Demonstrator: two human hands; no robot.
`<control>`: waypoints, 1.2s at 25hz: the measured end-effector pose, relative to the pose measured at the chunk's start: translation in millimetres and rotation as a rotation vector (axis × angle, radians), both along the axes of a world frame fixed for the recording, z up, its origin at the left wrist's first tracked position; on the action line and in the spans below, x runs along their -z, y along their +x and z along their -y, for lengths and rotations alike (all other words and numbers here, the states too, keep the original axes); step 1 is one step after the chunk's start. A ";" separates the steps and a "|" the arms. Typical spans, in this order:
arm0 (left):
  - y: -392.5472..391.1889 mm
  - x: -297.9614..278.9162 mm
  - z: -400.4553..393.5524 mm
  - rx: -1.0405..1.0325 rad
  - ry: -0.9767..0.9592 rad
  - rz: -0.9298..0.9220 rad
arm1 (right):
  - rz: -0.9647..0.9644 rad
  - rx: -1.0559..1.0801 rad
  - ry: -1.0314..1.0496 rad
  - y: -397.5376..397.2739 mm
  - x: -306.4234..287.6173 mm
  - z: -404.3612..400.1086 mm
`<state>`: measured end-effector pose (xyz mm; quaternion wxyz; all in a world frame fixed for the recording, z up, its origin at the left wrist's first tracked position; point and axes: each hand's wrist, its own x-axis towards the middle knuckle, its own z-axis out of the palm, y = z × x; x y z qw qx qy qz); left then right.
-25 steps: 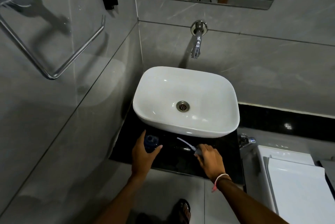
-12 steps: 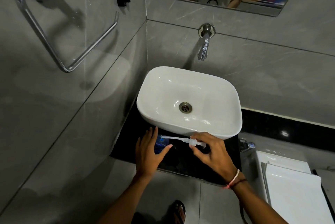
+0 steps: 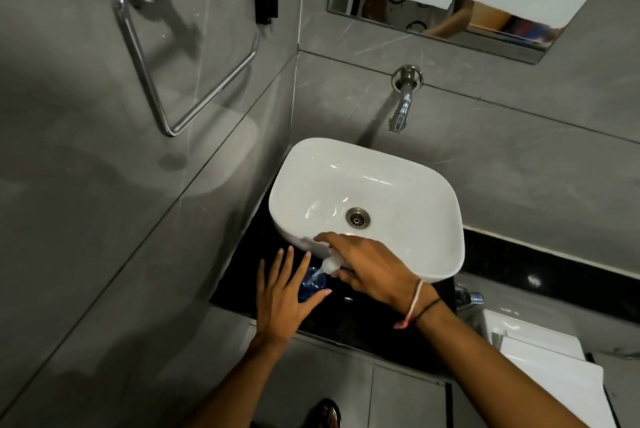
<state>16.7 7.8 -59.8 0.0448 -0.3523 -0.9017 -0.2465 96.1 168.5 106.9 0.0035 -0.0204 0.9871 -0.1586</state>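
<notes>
The basin [image 3: 398, 181] is glossy white, with a dull silver drain [image 3: 357, 218] at its middle. The counter [image 3: 239, 285] beneath it is shiny black. On it, near left of the basin, the bottle [image 3: 309, 284] is translucent blue and the pump head [image 3: 329, 264] above it milky white. The wall tiles [image 3: 502, 167] are grey with faint pale streaks like marble. The tap [image 3: 401, 108] and the towel ring [image 3: 152, 81] on the left wall are bright chrome. A black band [image 3: 554, 275] runs along the far wall on the right. The cistern [image 3: 540, 368] at near right is white. A pink thread [image 3: 414, 306] and a thin black cord [image 3: 429, 308] circle the wrist of the right hand [image 3: 374, 268].
</notes>
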 end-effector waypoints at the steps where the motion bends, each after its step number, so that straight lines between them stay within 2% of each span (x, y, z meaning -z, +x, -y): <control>1: 0.0 1.1 -0.1 0.000 0.003 0.004 | 0.008 0.006 -0.018 -8.7 2.7 4.8; 6: 0.8 5.1 0.6 -0.030 0.065 0.066 | 0.105 0.104 -0.126 -23.6 39.2 17.0; 13: -1.6 8.1 -1.1 -0.033 0.106 0.079 | 0.011 0.160 -0.379 -13.3 72.6 11.2; 15: -2.0 9.9 -1.0 -0.028 0.106 0.074 | -0.016 0.237 -0.443 -11.0 79.3 12.5; 19: -3.2 12.0 0.0 -0.025 0.099 0.070 | -0.066 0.383 -0.526 -9.6 90.7 12.9; 23: -4.5 12.7 -0.2 -0.026 0.092 0.070 | -0.070 0.342 -0.570 -5.1 95.2 14.5; 28: -4.7 14.9 -0.8 -0.028 0.119 0.052 | -0.096 0.456 -0.602 -10.5 95.5 20.9; 30: -4.8 14.9 -0.5 -0.020 0.119 0.044 | -0.105 0.437 -0.623 -7.3 98.6 23.1</control>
